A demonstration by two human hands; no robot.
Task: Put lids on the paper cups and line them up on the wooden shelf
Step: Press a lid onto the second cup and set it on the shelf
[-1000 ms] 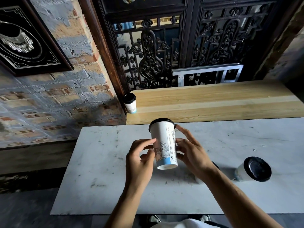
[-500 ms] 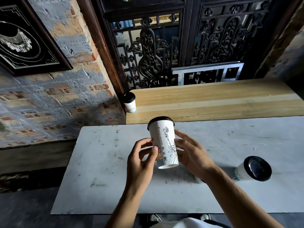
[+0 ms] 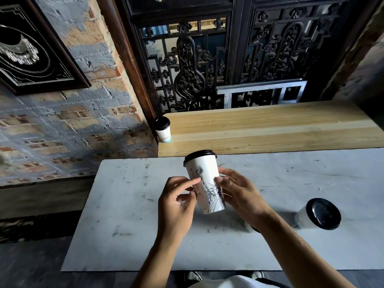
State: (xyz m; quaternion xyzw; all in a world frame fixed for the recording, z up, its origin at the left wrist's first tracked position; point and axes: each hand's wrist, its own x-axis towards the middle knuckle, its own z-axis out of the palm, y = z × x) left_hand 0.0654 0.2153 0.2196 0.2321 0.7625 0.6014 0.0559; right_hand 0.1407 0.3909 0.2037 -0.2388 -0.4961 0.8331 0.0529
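Observation:
A white paper cup (image 3: 204,179) with a black lid and a statue drawing is held upright above the white table (image 3: 124,225). My left hand (image 3: 176,202) pinches its left side with fingertips; my right hand (image 3: 239,194) grips its right side. A second lidded cup (image 3: 163,129) stands at the far left end of the wooden shelf (image 3: 270,129). A third lidded cup (image 3: 318,214) lies on its side on the table to the right. Something small and white (image 3: 249,227) peeks out under my right wrist, mostly hidden.
A brick wall with a framed dark picture (image 3: 31,48) is on the left. A carved dark wooden screen (image 3: 207,65) and a metal frame (image 3: 261,92) stand behind the shelf. The floor lies below the table's near edge.
The cup has been turned in my hands, so the statue drawing now faces me instead of the blue-banded side. It stays at about the same place above the table.

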